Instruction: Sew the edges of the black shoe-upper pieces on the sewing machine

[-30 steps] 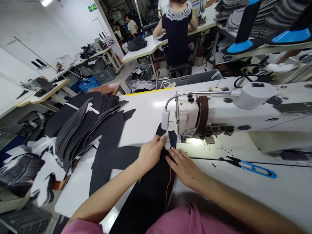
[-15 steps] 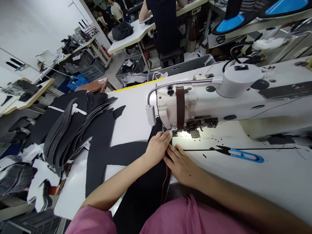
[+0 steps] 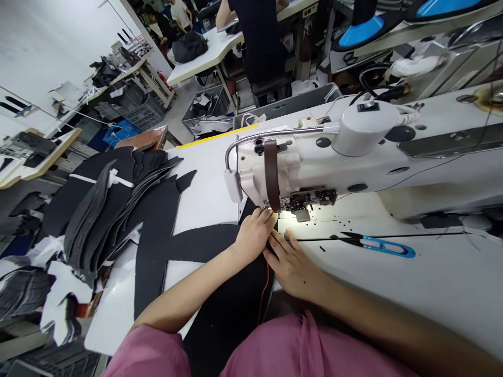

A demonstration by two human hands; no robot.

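A white sewing machine (image 3: 298, 162) stands on the table, its lamp lighting the needle area. Just in front of its presser foot, my left hand (image 3: 255, 235) bends its fingers together on a black fabric piece (image 3: 223, 309); its thumb is hidden. My right hand (image 3: 293, 267) lies flat with fingers stretched out on the right edge of the same fabric, fingertips close to the left hand. An orange thread or cord (image 3: 264, 293) runs down along the fabric toward my lap. The needle tip is hidden behind my left fingers.
Blue-handled thread snips (image 3: 387, 246) lie right of my hands. Stacked dark cut pieces (image 3: 94, 214) cover the table's left side, beside another black piece (image 3: 151, 251). Behind are a grey bin (image 3: 283, 107) and a seated person (image 3: 261, 47). Thread cones (image 3: 361, 31) stand at upper right.
The view has shifted slightly, so the machine and snips appear further left. Both hands keep nearly the same pose on the black fabric by the presser foot.
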